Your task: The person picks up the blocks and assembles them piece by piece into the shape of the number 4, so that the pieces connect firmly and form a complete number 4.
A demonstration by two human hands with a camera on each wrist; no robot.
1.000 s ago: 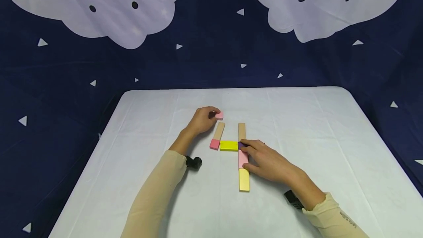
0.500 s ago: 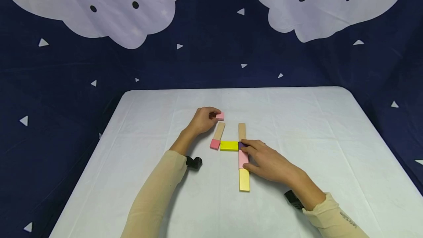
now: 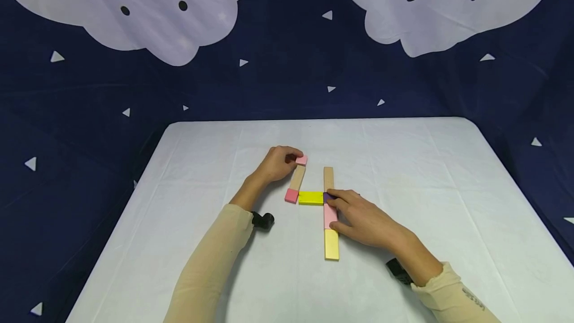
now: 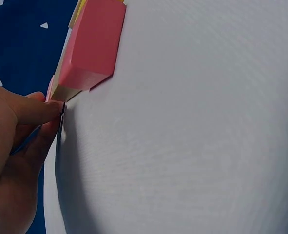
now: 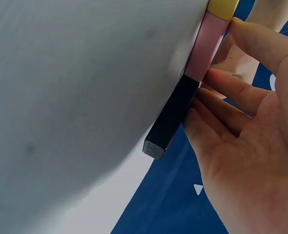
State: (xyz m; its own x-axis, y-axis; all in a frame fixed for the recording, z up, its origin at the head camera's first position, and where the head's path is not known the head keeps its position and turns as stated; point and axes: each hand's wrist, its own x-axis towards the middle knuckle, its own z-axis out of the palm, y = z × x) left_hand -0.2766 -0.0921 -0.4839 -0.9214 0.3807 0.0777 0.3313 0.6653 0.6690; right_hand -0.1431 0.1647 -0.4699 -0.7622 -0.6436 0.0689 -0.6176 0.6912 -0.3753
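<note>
My left hand (image 3: pixel 277 162) pinches a small light pink block (image 3: pixel 302 160) at the far end of a slanted bare-wood block (image 3: pixel 298 177). In the left wrist view the fingers mostly hide that pink block, and a coral-pink block (image 4: pixel 96 44) looms in front. My right hand (image 3: pixel 365 219) lies over the flat row, fingers extended. Its fingertips rest on the dark purple block (image 5: pixel 170 119) and the longer pink block (image 5: pixel 206 46), its thumb near where pink meets pale yellow (image 3: pixel 332 244). Part of the purple block is hidden under the hand in the head view.
A bright yellow block (image 3: pixel 311 198) bridges the coral block and the purple one. Another bare-wood block (image 3: pixel 329 176) runs away from the purple block toward the back. All lie flat on a white-covered table (image 3: pixel 215 163), before a dark blue curtain (image 3: pixel 287 39) with clouds.
My left hand has shifted slightly right and nearer, bringing the small pink block from beyond the slanted wooden block to its far end. My right hand has stayed in place.
</note>
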